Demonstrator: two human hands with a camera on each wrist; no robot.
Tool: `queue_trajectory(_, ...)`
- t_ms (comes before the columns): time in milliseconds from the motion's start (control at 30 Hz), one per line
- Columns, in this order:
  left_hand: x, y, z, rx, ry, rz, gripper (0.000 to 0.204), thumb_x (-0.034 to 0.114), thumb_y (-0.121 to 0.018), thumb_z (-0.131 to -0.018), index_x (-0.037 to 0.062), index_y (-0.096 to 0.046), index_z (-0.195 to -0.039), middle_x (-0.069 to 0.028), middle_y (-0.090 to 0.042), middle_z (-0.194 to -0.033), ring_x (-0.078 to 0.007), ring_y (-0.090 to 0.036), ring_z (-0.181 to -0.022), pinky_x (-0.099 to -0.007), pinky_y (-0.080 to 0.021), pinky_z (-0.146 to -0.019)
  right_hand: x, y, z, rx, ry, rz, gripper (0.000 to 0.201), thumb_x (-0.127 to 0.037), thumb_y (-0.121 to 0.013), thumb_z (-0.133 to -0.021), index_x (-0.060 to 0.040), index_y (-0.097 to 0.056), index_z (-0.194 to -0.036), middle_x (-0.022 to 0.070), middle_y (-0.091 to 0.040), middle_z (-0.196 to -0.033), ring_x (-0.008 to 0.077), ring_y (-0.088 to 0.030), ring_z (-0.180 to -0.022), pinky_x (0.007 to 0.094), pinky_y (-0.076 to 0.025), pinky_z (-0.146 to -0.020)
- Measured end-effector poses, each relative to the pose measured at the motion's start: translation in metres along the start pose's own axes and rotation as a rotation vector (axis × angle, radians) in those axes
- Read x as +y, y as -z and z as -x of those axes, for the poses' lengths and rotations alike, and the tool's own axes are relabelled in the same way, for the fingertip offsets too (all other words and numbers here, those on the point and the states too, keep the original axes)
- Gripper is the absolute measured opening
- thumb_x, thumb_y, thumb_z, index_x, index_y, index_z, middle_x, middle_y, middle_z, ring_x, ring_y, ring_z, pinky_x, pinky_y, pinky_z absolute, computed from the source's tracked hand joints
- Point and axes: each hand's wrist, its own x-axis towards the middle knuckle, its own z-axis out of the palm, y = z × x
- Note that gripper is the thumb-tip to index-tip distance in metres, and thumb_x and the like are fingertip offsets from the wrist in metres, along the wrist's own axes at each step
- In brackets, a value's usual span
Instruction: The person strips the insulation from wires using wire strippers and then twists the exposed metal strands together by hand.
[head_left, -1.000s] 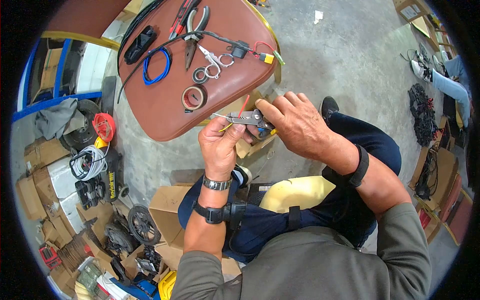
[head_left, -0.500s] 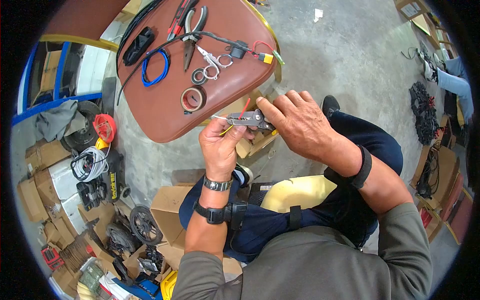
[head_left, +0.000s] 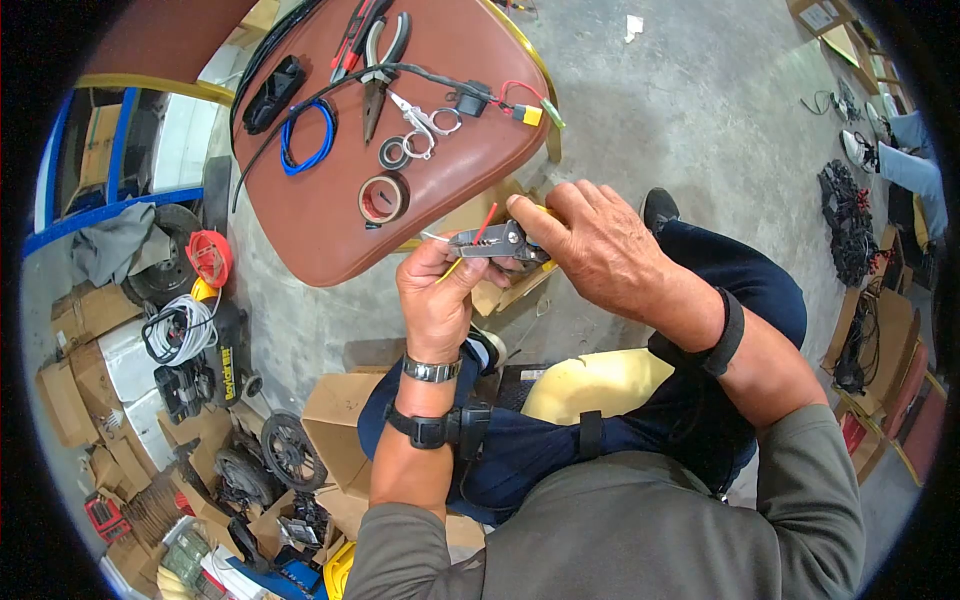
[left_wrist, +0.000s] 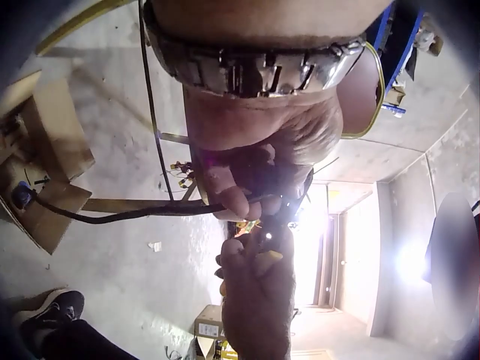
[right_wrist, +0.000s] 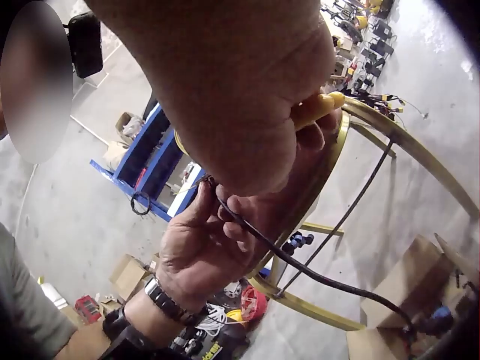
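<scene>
Seated beside a brown stool (head_left: 330, 215), the person's left hand (head_left: 437, 290) pinches thin wires (head_left: 484, 222) while the right hand (head_left: 590, 245) grips wire strippers (head_left: 490, 242); squeezing squarely should bare them cleanly.

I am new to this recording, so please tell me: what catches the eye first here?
At the centre, the right hand grips a wire stripper while the left hand pinches thin red and yellow wires at its jaws. Behind them a brown chair seat carries scissors, pliers and a tape roll.
</scene>
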Motion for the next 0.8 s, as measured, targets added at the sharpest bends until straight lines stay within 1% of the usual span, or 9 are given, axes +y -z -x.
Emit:
queue_trajectory(67,0.0,0.001,0.0,-0.015,-0.006,0.014,0.022,0.004,-0.068,-0.092,-0.0051,-0.065,-0.112,-0.0172,-0.073,-0.094,-0.0252,-0.072,-0.083,-0.032,-0.059,-0.068,0.0,-0.001,0.0,0.017,0.006,0.0,0.046,-0.012,-0.058,-0.087,-0.0092,-0.048,-0.132,0.0113,-0.057,-0.098,0.0279,-0.059,-0.088,0.0409,-0.048,-0.078)
queue_trajectory(167,0.001,0.0,0.001,-0.015,-0.006,0.011,0.019,0.005,-0.068,-0.092,-0.0043,-0.066,-0.109,-0.0179,-0.073,-0.094,-0.0246,-0.072,-0.082,-0.0312,-0.059,-0.066,0.001,-0.002,0.0,0.021,0.009,-0.017,0.044,-0.012,-0.058,-0.087,-0.0096,-0.048,-0.13,0.0098,-0.056,-0.096,0.0272,-0.059,-0.087,0.0408,-0.046,-0.078)
queue_trajectory(267,0.004,0.001,0.0,-0.031,0.013,-0.003,0.014,0.005,-0.068,-0.092,-0.0034,-0.067,-0.104,-0.0187,-0.073,-0.093,-0.0238,-0.072,-0.081,-0.0301,-0.058,-0.063,0.0,-0.001,0.0,-0.016,-0.009,-0.019,0.042,-0.012,-0.058,-0.088,-0.0103,-0.049,-0.128,0.0084,-0.055,-0.094,0.0266,-0.058,-0.087,0.0404,-0.045,-0.077)
queue_trajectory(367,0.004,0.002,0.001,-0.024,0.02,-0.003,0.011,0.005,-0.068,-0.092,-0.0025,-0.068,-0.1,-0.0191,-0.073,-0.092,-0.0226,-0.071,-0.079,-0.0289,-0.057,-0.061,0.0,0.0,-0.001,0.003,-0.002,-0.023,0.041,-0.013,-0.058,-0.087,-0.0097,-0.05,-0.126,0.0078,-0.054,-0.093,0.0261,-0.057,-0.086,0.04,-0.044,-0.076)
queue_trajectory(567,0.005,0.004,0.0,-0.047,0.035,-0.005,0.011,0.008,-0.069,-0.093,-0.0017,-0.068,-0.098,-0.0195,-0.072,-0.088,-0.018,-0.067,-0.068,-0.0265,-0.053,-0.058,-0.001,0.0,-0.001,0.025,-0.008,-0.042,0.038,-0.012,-0.059,-0.085,-0.0078,-0.051,-0.122,0.008,-0.054,-0.091,0.0261,-0.057,-0.085,0.0397,-0.045,-0.077)
queue_trajectory(667,0.008,0.001,0.001,-0.026,0.059,0.009,0.012,0.009,-0.07,-0.092,-0.0017,-0.069,-0.097,-0.0197,-0.072,-0.087,-0.0168,-0.065,-0.065,-0.0262,-0.052,-0.058,0.0,0.001,-0.002,0.013,-0.004,-0.046,0.034,-0.012,-0.059,-0.085,-0.0082,-0.052,-0.118,0.0083,-0.054,-0.09,0.0269,-0.057,-0.085,0.0401,-0.046,-0.077)
queue_trajectory(767,0.012,-0.003,0.002,-0.027,0.063,0.012,0.013,0.011,-0.07,-0.092,-0.0018,-0.069,-0.097,-0.0196,-0.072,-0.086,-0.0171,-0.065,-0.065,-0.0264,-0.052,-0.058,-0.001,0.0,-0.001,0.035,-0.005,-0.05,0.031,-0.012,-0.059,-0.085,-0.0082,-0.052,-0.115,0.0087,-0.054,-0.09,0.0278,-0.057,-0.085,0.0406,-0.046,-0.077)
queue_trajectory(800,0.01,0.001,0.002,-0.052,0.057,0.009,0.016,0.011,-0.069,-0.093,-0.0023,-0.068,-0.101,-0.0204,-0.072,-0.088,-0.0204,-0.067,-0.07,-0.0272,-0.052,-0.057,-0.001,0.0,-0.001,0.032,-0.007,-0.055,0.03,-0.012,-0.058,-0.085,-0.0082,-0.052,-0.114,0.0088,-0.054,-0.09,0.028,-0.057,-0.085,0.0406,-0.046,-0.077)
